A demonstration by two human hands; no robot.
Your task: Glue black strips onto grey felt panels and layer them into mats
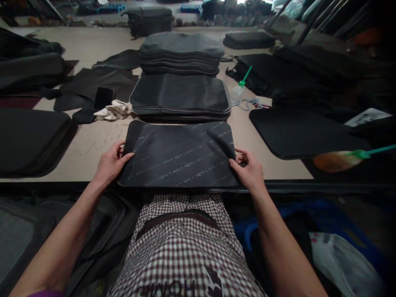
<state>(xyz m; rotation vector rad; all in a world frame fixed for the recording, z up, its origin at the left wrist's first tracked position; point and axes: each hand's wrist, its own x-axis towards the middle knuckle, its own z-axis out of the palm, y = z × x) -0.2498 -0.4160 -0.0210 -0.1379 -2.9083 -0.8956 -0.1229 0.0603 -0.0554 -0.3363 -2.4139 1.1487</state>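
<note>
A dark rounded rectangular panel (179,156), printed with slanting rows of small pale lettering, lies at the front edge of the table. My left hand (113,163) grips its left side, thumb on top and fingers curled at the edge. On the opposite side, my right hand (249,167) pinches the right edge the same way. The panel bulges slightly near its upper right. Just behind it sits a stack of black panels (181,93), with a taller stack of similar panels (182,47) farther back.
At left are a pile of black panels (27,140), a phone (103,98) and a crumpled cloth (114,110). To the right lie another black panel (303,132), a bottle with a green nozzle (238,90) and an amber bottle (335,161). A blue crate (343,227) stands below the table.
</note>
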